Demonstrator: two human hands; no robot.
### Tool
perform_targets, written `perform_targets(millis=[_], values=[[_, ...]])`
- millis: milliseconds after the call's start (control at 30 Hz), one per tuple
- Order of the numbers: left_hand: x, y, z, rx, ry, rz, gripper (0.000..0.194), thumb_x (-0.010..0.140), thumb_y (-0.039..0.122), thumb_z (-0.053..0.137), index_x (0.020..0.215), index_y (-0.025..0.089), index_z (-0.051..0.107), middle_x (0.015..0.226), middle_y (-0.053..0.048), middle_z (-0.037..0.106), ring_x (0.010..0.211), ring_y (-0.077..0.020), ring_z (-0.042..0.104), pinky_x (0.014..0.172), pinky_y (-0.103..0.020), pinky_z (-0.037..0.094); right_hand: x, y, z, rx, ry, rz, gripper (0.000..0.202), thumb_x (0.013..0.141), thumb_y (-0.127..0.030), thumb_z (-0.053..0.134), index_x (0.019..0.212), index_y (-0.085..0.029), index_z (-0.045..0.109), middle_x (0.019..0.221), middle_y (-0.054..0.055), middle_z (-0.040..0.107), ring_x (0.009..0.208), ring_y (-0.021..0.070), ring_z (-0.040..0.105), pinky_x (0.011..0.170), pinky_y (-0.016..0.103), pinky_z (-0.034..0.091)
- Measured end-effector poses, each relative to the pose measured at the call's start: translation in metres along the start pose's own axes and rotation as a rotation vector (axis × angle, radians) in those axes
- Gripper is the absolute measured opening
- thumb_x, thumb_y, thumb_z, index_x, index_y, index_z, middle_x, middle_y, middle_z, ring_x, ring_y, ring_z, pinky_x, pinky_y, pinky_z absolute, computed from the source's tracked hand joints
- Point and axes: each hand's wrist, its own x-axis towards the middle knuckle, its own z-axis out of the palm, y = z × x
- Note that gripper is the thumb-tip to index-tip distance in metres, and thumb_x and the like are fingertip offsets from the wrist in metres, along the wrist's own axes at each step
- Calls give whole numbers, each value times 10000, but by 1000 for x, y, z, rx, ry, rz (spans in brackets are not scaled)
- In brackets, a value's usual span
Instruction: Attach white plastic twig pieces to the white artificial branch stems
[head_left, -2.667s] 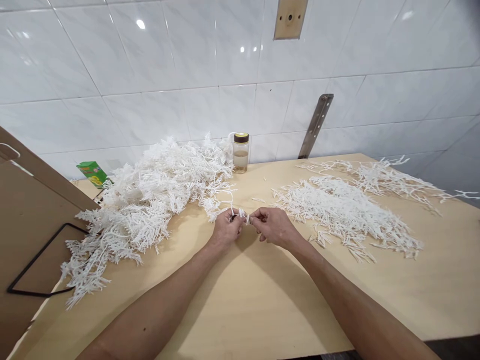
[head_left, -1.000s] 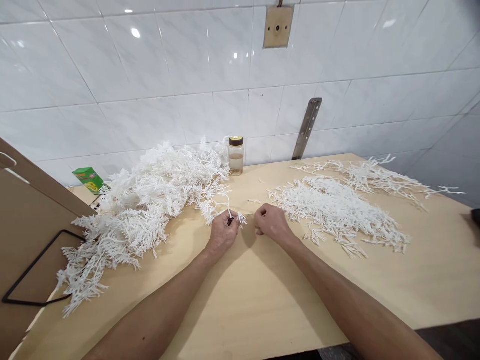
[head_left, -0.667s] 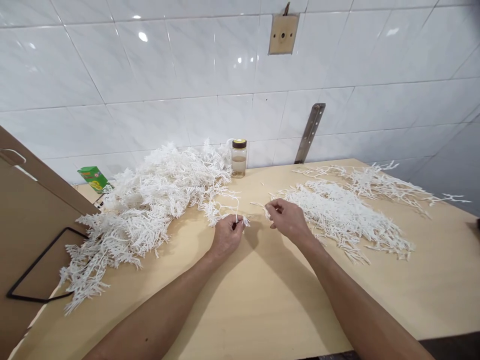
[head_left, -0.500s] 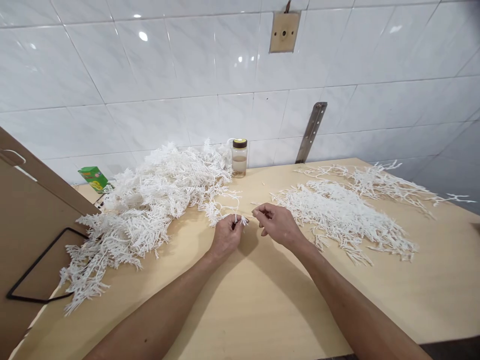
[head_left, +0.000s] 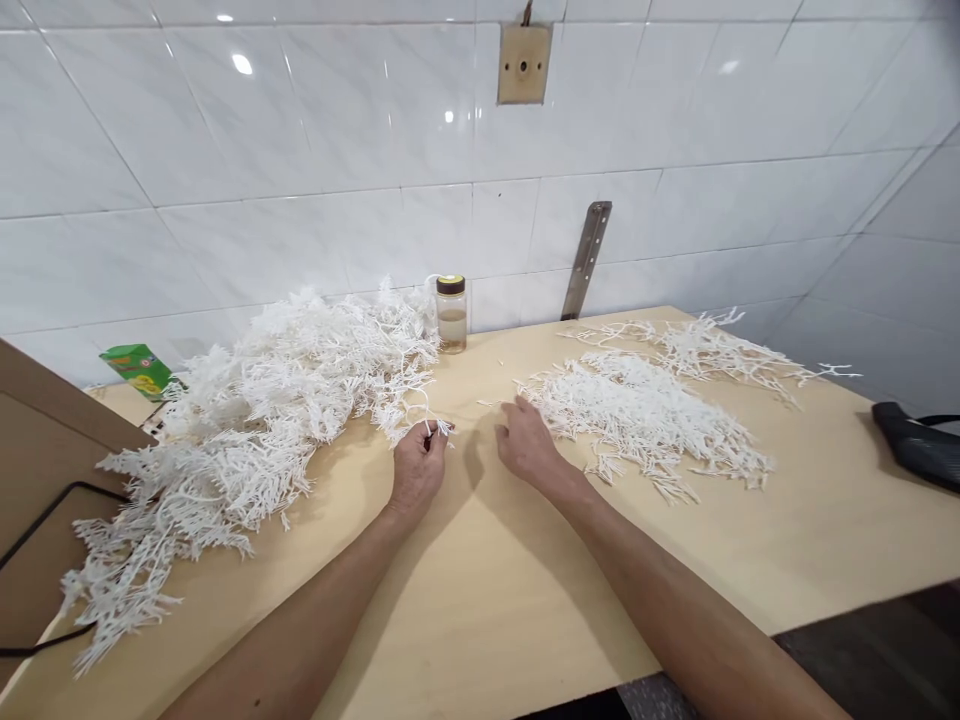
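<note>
My left hand (head_left: 418,468) is closed on a white branching sprig (head_left: 442,428), whose thin stem loops back toward a large heap of white plastic-like branches (head_left: 292,380) on the left. My right hand (head_left: 525,440) is at the near left edge of a flatter pile of small white pieces (head_left: 645,410); its fingers are bent, and whether they pinch anything is hidden. Behind that pile lie thin bare white branches (head_left: 720,350).
A lidded jar with liquid (head_left: 451,318) stands by the tiled wall. A green box (head_left: 139,370) is behind the heap, a brown board (head_left: 45,450) at the left. A metal bracket (head_left: 587,262) leans at the wall; a black object (head_left: 919,445) lies far right.
The view has shifted right, bringing the black object into sight. My right hand has moved away from the sprig, toward the flatter pile. My left hand keeps its hold.
</note>
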Motion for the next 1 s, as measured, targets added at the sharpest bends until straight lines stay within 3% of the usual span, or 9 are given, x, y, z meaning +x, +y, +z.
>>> perform_targets(millis=[67,133,233,333,433,600,800,1000], values=[[-1,1,0,37,-33,28,230,850,310,516,832,168,696,584,23,522,585,-128,467,575,-231,360,1,6,-8,-156,146,20,375,817,-95,500,1178,-49,589,1383,288,458,1321,383,409,1049,554,383],[-1,3,0,76,-64,63,238,859,302,504,757,169,673,606,11,541,603,-129,477,590,-236,363,1,5,-17,-133,258,-39,388,843,-107,478,1218,-51,563,1416,281,434,1346,373,385,1055,560,386],[-3,6,1,123,-90,102,244,859,278,499,679,173,624,633,1,563,638,-134,497,619,-245,369,-1,-10,-27,92,357,-129,299,904,-167,438,1148,-119,605,1247,203,600,1192,293,555,968,477,503],[-3,7,2,136,-96,97,225,850,254,503,665,177,604,634,2,571,658,-139,511,641,-253,377,-8,-32,-29,340,254,-166,230,936,-288,474,1048,-173,638,1021,116,693,875,207,670,732,348,591],[-3,7,2,144,-115,76,212,850,272,514,690,173,611,653,1,589,652,-136,509,631,-254,372,-16,-47,-24,437,88,-191,219,917,-344,534,1004,-181,650,983,88,704,790,176,670,635,289,575],[-6,5,4,272,-158,128,221,831,225,495,624,174,551,616,-1,547,605,-130,473,592,-257,336,-20,-51,-12,353,-48,-135,161,868,-315,598,929,-187,674,938,76,711,805,186,663,709,315,550],[-9,9,5,328,-174,155,232,842,211,486,618,182,539,636,-5,553,615,-128,479,607,-256,336,-15,-46,-14,327,-75,-14,124,844,-292,605,848,-202,689,875,46,721,746,174,665,723,315,520],[-11,16,5,321,-203,165,292,859,241,493,572,185,495,601,13,492,595,-119,446,604,-253,329,-13,-42,-17,236,-86,-19,169,856,-237,541,822,-204,703,816,38,730,758,184,658,720,313,487]])
